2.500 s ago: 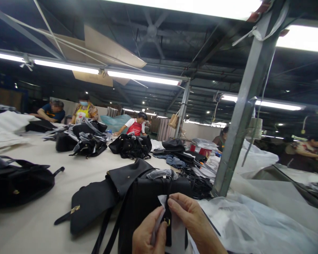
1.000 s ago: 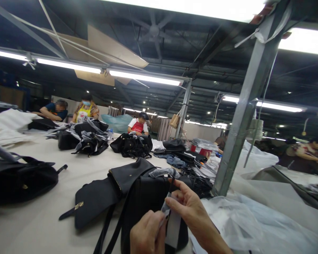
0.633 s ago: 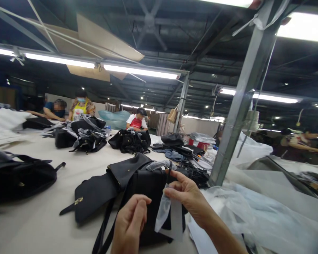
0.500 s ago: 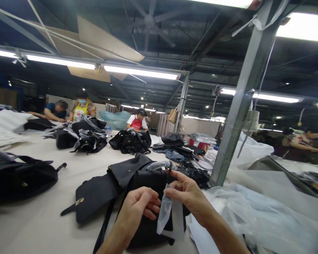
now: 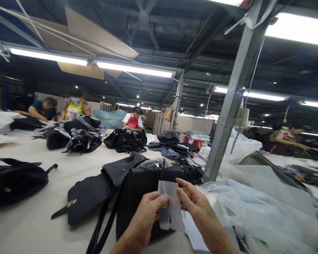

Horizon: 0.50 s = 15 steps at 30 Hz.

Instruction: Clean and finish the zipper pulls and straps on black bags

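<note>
A black leather-look bag [image 5: 137, 180] stands before me, its flap [image 5: 88, 199] with a gold clasp spread out to the left. In front of the bag is a small translucent sheet [image 5: 175, 208], partly folded over around a dark strap. My left hand [image 5: 148, 215] pinches the folded left part between thumb and fingers. At the sheet's right edge is my right hand [image 5: 197, 204], its index finger and thumb apart and the fingertips close to or touching the edge. Clear wrap [image 5: 155, 162] covers the bag's top handle.
Another black bag [image 5: 16, 180] lies at the left on the pale table [image 5: 76, 162]. Piles of black bags [image 5: 125, 139] stand farther back. A metal post [image 5: 228, 95] rises at the right, beside heaped plastic sheeting [image 5: 243, 208]. Several co-workers are across the tables.
My left hand has moved in and taken hold of the sheet. The right hand has let go of the strap's upper part and shifted to the sheet's edge. The view has turned slightly right.
</note>
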### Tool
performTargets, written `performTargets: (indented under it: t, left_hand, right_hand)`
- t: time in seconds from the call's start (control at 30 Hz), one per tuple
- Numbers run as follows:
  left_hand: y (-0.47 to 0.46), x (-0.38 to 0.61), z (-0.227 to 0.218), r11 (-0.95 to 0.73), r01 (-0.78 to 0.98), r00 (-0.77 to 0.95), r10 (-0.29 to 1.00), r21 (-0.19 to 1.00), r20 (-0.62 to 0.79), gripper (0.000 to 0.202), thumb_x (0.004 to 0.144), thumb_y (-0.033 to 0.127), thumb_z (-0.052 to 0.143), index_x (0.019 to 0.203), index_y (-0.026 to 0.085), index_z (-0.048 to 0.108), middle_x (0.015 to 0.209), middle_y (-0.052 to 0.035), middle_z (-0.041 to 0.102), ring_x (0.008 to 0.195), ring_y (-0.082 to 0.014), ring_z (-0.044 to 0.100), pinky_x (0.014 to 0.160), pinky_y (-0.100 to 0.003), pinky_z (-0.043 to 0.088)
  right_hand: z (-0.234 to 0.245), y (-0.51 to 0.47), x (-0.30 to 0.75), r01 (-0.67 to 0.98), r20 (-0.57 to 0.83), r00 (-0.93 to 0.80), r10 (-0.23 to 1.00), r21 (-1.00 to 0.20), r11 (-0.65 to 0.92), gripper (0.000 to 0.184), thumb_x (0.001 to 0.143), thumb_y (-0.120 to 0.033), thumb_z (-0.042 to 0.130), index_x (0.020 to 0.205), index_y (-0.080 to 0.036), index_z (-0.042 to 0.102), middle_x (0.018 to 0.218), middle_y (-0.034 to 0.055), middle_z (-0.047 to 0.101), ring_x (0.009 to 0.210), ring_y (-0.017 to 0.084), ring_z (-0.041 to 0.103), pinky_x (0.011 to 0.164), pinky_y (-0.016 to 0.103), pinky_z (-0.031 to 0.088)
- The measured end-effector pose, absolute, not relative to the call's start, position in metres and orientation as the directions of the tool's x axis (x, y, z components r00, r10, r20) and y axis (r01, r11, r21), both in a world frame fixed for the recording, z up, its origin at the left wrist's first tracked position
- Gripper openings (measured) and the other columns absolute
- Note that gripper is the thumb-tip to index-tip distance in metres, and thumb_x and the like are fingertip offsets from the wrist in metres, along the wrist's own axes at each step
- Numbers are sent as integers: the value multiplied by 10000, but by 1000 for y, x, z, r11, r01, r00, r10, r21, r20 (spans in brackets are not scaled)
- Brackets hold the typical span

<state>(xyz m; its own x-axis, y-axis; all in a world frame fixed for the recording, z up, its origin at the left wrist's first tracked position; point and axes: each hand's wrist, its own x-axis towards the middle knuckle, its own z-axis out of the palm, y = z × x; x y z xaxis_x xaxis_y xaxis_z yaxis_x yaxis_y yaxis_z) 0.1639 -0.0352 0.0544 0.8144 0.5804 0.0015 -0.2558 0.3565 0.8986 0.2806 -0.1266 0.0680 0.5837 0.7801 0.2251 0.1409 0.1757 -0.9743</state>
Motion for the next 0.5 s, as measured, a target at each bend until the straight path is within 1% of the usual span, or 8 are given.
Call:
performTargets:
  t: [0.07,0.13,0.2,0.23,0.27,0.37,0.43,0.5]
  left_hand:
    - [-37,166,52,387,-285,808,589,877,3,479,550,529,811,735,104,687,642,-28,621,615,-148,549,612,-268,439]
    - [-40,169,51,406,-305,794,608,862,-6,484,532,530,822,717,105,684,625,-15,610,592,-130,522,598,-254,424]
    - [-45,172,51,410,-325,775,632,852,-9,465,551,519,818,723,110,680,619,-3,600,579,-114,506,585,-237,410]
    - [-48,174,51,409,-331,767,642,850,-10,452,563,514,814,719,115,673,609,4,590,565,-107,498,567,-229,399]
    - [-51,176,51,408,-335,759,651,849,-14,442,567,512,812,710,121,663,597,11,580,546,-101,490,545,-223,387]
    - [-59,182,50,436,-316,750,659,843,-60,455,533,531,820,680,147,627,553,31,550,476,-90,453,476,-217,350]
    - [-62,184,48,458,-285,763,640,842,-90,474,516,556,816,686,160,619,541,34,544,451,-92,440,452,-218,336]
    - [-61,185,47,452,-269,770,631,850,-92,463,530,551,807,691,155,632,537,35,525,455,-88,431,450,-210,317]
  right_hand:
    - [47,-137,277,32,166,608,776,-982,186,660,697,-622,724,1159,-172,579,807,47,706,692,223,669,611,337,513]
    - [27,-144,266,-58,167,622,765,-965,258,763,627,-655,758,1199,-203,533,847,69,724,730,249,689,613,337,518]
    - [10,-145,251,-118,199,654,729,-926,358,919,524,-631,832,1260,-234,451,935,97,741,797,268,705,645,339,528]
    - [3,-142,243,-142,208,680,703,-903,405,967,479,-596,869,1263,-247,422,976,107,744,820,271,710,667,341,535]
    - [-2,-139,237,-157,208,714,669,-883,442,965,454,-555,897,1237,-254,419,987,108,749,826,268,715,688,345,542]
    - [-12,-126,225,-195,138,803,580,-858,474,759,484,-516,905,1070,-247,503,833,75,769,721,265,725,668,375,569]
    - [-15,-121,224,-249,70,825,561,-846,472,657,512,-553,880,998,-236,571,755,60,765,637,274,722,602,400,582]
    - [-17,-120,226,-302,20,832,555,-822,482,597,522,-559,874,958,-234,631,733,51,766,579,260,713,544,394,588]
